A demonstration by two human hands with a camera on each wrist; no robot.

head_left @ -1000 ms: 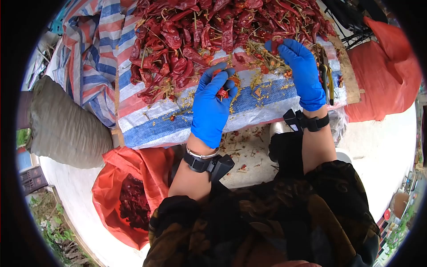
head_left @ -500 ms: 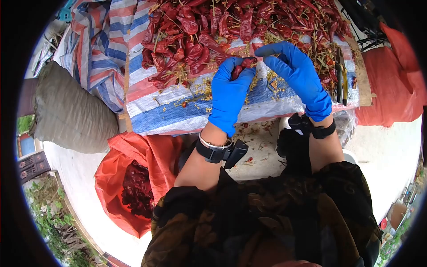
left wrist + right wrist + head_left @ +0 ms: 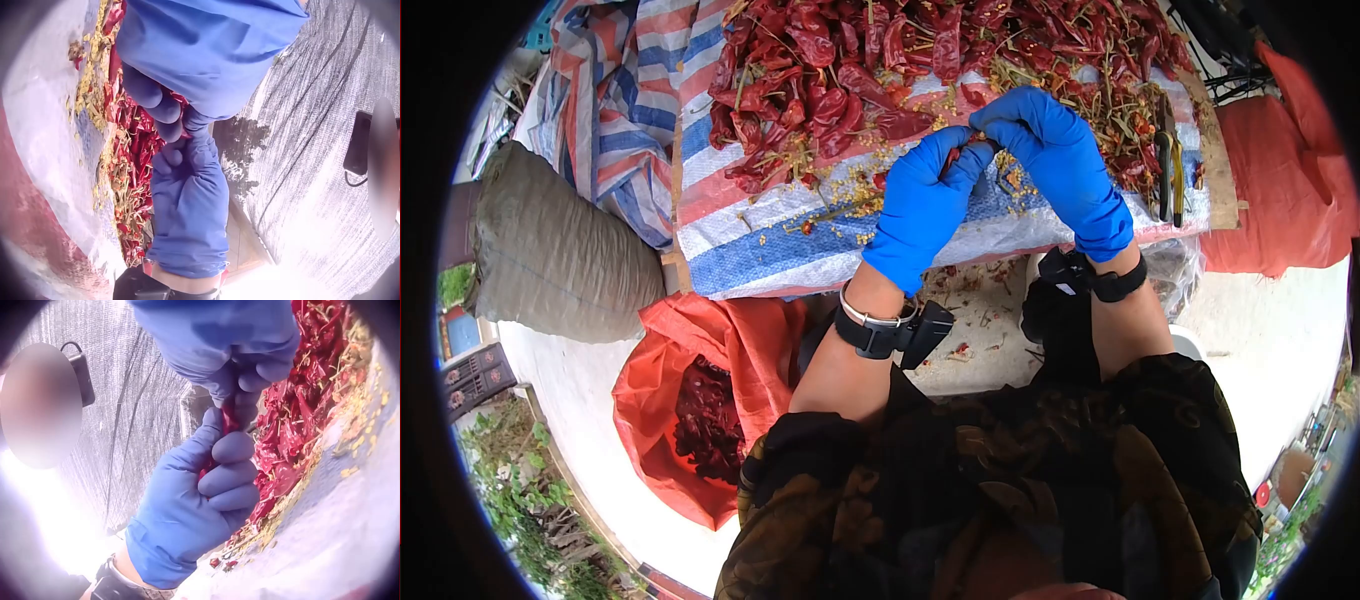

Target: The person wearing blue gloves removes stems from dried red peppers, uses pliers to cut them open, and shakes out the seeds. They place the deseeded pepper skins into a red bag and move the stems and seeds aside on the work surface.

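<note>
In the head view my left hand (image 3: 922,205), in a blue glove, grips a dried red chili pepper with curled fingers. My right hand (image 3: 1060,165), gloved alike, meets it fingertip to fingertip and pinches the end of that pepper. The right wrist view shows a strip of the chili pepper (image 3: 229,419) between the two hands; the rest is hidden by fingers. Both hands are over the front of a striped woven sheet (image 3: 740,262), close to a heap of dried red chilies (image 3: 830,105). Yellow seeds (image 3: 855,195) and stem bits lie scattered beneath them.
A tool with yellow and black handles (image 3: 1170,180) lies at the sheet's right edge. On the floor stands an open red bag (image 3: 760,370) holding chilies. A full grey-green sack (image 3: 565,245) is at the left, another red bag (image 3: 1275,190) at the right.
My right hand has come from the stem pile over to the left hand and now pinches the pepper there. The left hand has moved right and turned toward it.
</note>
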